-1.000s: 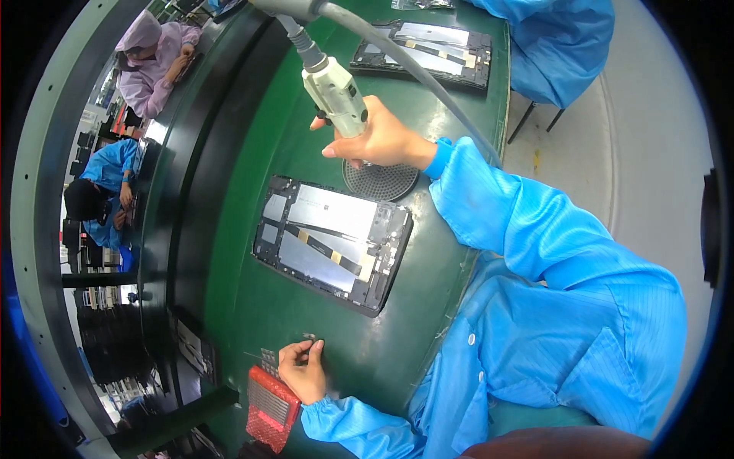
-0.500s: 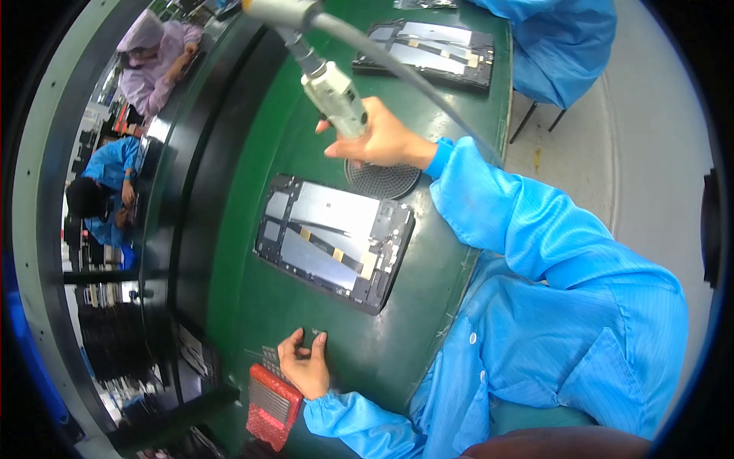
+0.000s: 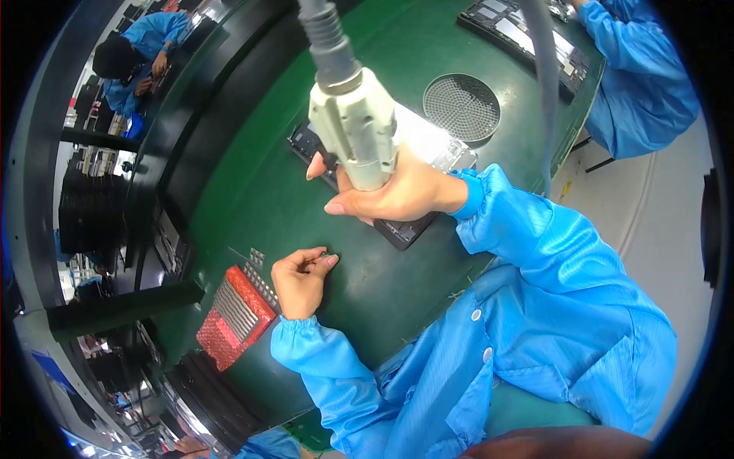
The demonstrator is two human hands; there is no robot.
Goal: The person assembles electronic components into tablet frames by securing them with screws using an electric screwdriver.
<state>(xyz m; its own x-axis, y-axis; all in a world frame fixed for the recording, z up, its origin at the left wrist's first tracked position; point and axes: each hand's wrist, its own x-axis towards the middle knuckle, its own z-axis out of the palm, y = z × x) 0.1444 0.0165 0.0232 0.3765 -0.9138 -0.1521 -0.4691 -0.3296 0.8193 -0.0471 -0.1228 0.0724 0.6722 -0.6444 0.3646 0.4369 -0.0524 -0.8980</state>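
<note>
My right hand (image 3: 405, 187) is wrapped around a pale electric screwdriver (image 3: 355, 126), which hangs from a ribbed grey cable sleeve. Its tip is hidden behind the hand. Beneath them lies an opened tablet (image 3: 436, 141), with silver panels and a black frame, partly covered by the hand and tool. At the left, my left hand (image 3: 298, 283) pinches a small dark metallic piece (image 3: 329, 256) between thumb and fingertips, just above the green mat. What kind of piece it is cannot be made out.
A round dark dish (image 3: 462, 107) with a dimpled surface sits beyond the tablet. Red bubble wrap (image 3: 218, 340) with grey strips and a perforated metal strip (image 3: 260, 283) lie left of my left hand. Another opened tablet (image 3: 527, 38) rests at the far right, near a co-worker's blue sleeve (image 3: 623, 46).
My right hand has brought the screwdriver nearer, from beside the dish to over the tablet. My left hand's fingers have closed on the small piece. The whole view has shifted.
</note>
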